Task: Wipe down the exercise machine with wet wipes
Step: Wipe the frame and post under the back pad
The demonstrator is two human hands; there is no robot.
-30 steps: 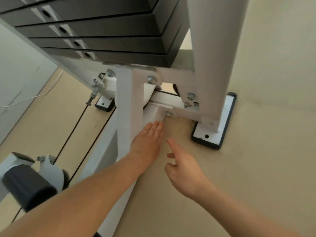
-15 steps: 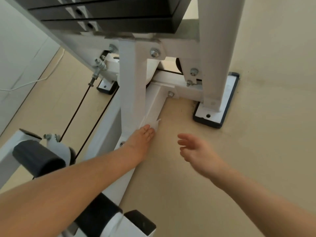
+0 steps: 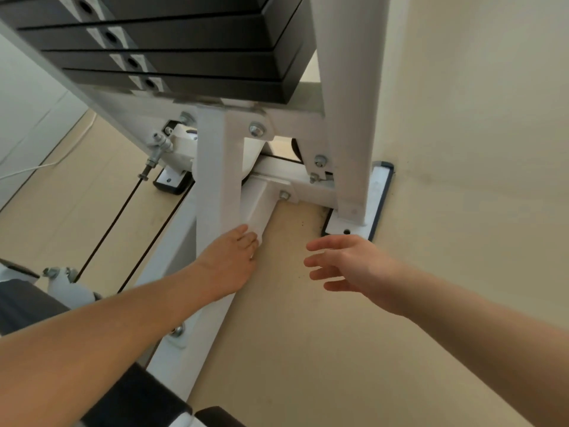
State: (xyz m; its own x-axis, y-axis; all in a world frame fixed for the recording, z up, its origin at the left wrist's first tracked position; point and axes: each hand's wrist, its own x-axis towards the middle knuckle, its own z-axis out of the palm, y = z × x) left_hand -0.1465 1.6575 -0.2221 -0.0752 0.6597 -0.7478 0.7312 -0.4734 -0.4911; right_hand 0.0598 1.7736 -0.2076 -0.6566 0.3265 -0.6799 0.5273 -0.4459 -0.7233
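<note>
Left hand: fingers flat, pressing a crumpled white wet wipe, which sits under the fingertips on the white exercise machine base rail. Right hand: released, fingers spread, apart from the wipe. Grey stickers on the black weight plates are unreadable.

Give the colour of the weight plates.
The weight plates are black, seen best in the head view.

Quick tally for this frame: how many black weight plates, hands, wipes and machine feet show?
Black weight plates: 4
Hands: 2, left hand and right hand
Wipe: 1
Machine feet: 2
Total: 9
</note>
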